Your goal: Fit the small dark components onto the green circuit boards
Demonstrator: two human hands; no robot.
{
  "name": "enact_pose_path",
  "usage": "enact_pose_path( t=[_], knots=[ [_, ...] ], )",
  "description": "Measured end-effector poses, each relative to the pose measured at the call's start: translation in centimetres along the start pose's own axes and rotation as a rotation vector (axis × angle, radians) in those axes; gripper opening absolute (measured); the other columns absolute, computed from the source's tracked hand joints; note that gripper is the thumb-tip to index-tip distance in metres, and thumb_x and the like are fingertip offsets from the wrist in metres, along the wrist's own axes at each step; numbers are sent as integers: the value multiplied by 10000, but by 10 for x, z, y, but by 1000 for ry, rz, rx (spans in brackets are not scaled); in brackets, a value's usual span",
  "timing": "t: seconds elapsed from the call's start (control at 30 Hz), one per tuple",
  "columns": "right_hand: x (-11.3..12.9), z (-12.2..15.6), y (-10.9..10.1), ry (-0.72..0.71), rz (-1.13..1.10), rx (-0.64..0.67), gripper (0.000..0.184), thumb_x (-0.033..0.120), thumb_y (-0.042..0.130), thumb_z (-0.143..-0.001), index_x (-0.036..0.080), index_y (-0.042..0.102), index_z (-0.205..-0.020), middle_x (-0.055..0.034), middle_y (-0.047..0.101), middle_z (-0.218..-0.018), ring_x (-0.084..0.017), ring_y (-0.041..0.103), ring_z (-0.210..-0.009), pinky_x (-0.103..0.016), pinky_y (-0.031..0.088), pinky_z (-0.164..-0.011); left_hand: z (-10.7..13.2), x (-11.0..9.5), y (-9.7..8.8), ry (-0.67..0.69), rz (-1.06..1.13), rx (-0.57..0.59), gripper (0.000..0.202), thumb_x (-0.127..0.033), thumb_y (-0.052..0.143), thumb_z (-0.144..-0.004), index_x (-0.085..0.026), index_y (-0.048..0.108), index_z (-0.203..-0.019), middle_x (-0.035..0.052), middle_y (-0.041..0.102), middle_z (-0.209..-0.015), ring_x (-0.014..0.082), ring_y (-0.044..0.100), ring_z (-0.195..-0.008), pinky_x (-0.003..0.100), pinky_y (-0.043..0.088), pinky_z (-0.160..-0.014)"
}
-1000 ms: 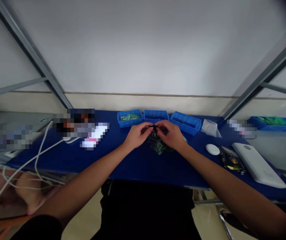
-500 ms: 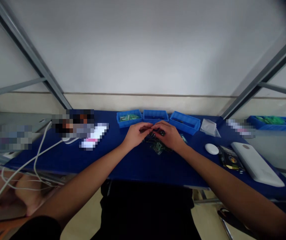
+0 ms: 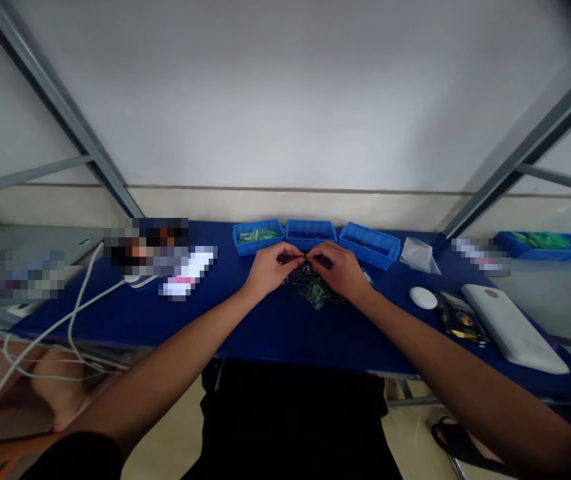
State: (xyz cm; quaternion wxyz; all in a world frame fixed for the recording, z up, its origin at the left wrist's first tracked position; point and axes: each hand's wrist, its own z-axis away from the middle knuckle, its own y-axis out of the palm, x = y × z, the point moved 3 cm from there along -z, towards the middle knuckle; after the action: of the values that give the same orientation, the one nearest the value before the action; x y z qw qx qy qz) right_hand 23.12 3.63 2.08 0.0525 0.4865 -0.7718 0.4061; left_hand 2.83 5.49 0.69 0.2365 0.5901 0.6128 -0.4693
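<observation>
Both hands meet over the blue tabletop (image 3: 275,327), thumbs and fingers pinched. My left hand (image 3: 269,268) grips a small dark piece, too tiny to name, at its fingertips. Against it, my right hand (image 3: 339,268) pinches too; what lies between those fingers I cannot make out. Under the hands sits a loose heap of small green circuit boards (image 3: 316,293) with dark thin parts among them, partly covered by my right hand. Just beyond stand a blue bin with green-white pieces (image 3: 258,235), a middle blue bin (image 3: 310,225) and a right blue bin (image 3: 371,244) with a few dark parts.
To the right lie clear plastic bags (image 3: 416,255), a white round case (image 3: 423,298), a black packet (image 3: 460,315) and a long white device (image 3: 512,328). White cables (image 3: 78,307) cross the left side. Metal frame posts (image 3: 72,127) rise at both sides. Another person's leg (image 3: 58,387) shows lower left.
My fingertips have shifted slightly, and the right hand has opened out a little from the heap, showing more of it. A sandalled foot at lower right has moved further into view.
</observation>
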Motion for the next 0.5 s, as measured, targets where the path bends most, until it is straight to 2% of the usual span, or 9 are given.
enact_pose_path(
  t=[0.2,0.27,0.33,0.4,0.5],
  knots=[
    [4,-1,1,18,26,-1,84,179,693,-949,244,741,-972,-46,782,-942,-228,741,-863,-374,607,-780,1,-2,0,44,11,6,178,-354,790,-939,-206,763,-1033,66,824,-1047,213,788,-934,357,624,-861],
    [6,-1,1,34,21,-4,76,176,693,-941,241,723,-965,-37,778,-926,-217,738,-828,-357,602,-758,2,-3,-1,65,11,6,247,-369,779,-955,-211,735,-1139,78,816,-1117,217,788,-986,365,631,-889],
    [6,-1,-2,32,38,-14,92,161,668,-945,242,709,-961,-32,770,-926,-211,732,-814,-349,596,-751,2,-5,-3,87,1,-29,410,-373,774,-965,-227,650,-1329,95,791,-1219,219,778,-1052,366,634,-900],
    [3,-3,-10,5,99,-44,133,146,624,-960,244,710,-989,-42,767,-966,-219,725,-850,-362,593,-783,1,-7,-5,101,-45,-75,521,-360,764,-976,-240,561,-1440,104,769,-1269,222,763,-1092,366,633,-899],
    [-7,-8,-32,-25,262,-115,207,148,562,-988,238,729,-1074,-76,765,-1046,-266,700,-994,-428,576,-923,0,-5,-8,107,-208,-92,357,-328,734,-994,-229,639,-1324,90,775,-1226,236,749,-1115,397,614,-943]
  ],
)
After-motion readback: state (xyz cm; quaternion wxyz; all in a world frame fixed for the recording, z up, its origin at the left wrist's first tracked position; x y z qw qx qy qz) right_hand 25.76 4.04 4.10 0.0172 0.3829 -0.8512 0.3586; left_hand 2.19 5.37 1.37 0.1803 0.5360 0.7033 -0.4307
